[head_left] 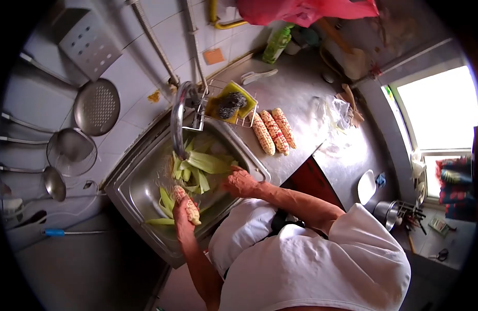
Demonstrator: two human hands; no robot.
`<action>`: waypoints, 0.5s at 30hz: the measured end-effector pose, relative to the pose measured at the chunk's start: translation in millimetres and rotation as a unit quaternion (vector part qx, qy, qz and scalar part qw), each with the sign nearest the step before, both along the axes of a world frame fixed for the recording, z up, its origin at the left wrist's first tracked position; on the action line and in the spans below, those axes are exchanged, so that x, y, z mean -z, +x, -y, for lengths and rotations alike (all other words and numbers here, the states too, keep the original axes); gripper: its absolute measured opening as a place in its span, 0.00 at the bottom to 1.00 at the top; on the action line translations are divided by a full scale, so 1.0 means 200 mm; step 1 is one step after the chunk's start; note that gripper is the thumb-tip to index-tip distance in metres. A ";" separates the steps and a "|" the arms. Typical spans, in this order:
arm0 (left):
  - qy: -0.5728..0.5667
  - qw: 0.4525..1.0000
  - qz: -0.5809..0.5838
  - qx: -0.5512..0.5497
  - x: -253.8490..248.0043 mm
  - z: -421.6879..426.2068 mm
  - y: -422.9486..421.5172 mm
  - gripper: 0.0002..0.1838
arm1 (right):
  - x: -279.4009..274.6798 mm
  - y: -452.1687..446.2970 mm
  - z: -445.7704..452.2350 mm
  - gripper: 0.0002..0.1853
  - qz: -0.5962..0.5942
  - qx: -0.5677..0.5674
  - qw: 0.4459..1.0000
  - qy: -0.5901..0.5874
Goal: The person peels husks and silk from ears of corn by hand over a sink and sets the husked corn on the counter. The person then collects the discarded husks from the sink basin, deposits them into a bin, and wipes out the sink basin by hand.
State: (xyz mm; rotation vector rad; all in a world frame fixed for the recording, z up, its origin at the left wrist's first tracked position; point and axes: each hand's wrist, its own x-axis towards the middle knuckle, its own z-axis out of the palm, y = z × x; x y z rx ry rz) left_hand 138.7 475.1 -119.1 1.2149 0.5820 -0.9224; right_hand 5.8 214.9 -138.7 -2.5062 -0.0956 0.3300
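Note:
Over the sink [145,179], my left hand [182,213] is wrapped round a husked corn cob [190,206] with pale and reddish kernels. My right hand [241,182] is at the right side of the basin, its fingers curled beside the tip of a green corn husk [210,162]. What those fingers hold, if anything, is hidden. More husks lie heaped in the sink under the curved faucet [177,122], and loose leaves lie near the cob. Three bare corn cobs [273,132] rest side by side on the metal counter to the right.
A wire rack [245,122] with a yellow sponge [244,96] and a steel scourer [231,105] sits at the sink's back corner. Ladles and strainers [97,107] hang at left. Crumpled plastic bags [332,116], a brush [258,76] and a green bottle [276,45] stand on the counter.

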 end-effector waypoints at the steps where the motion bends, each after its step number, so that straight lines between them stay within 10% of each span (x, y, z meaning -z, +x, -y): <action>1: -0.016 0.999 0.030 0.015 0.00 0.02 -0.03 0.19 | -0.09 -0.02 0.04 0.28 0.031 0.055 0.998 -0.016; 8: -0.059 0.975 0.104 0.189 0.03 0.51 -0.14 0.30 | -0.26 -0.33 0.27 0.16 0.121 0.417 0.900 0.030; 15: 0.103 0.796 0.458 0.382 -0.14 1.45 -0.29 0.50 | -0.29 -0.79 0.51 0.15 0.220 0.639 0.733 0.073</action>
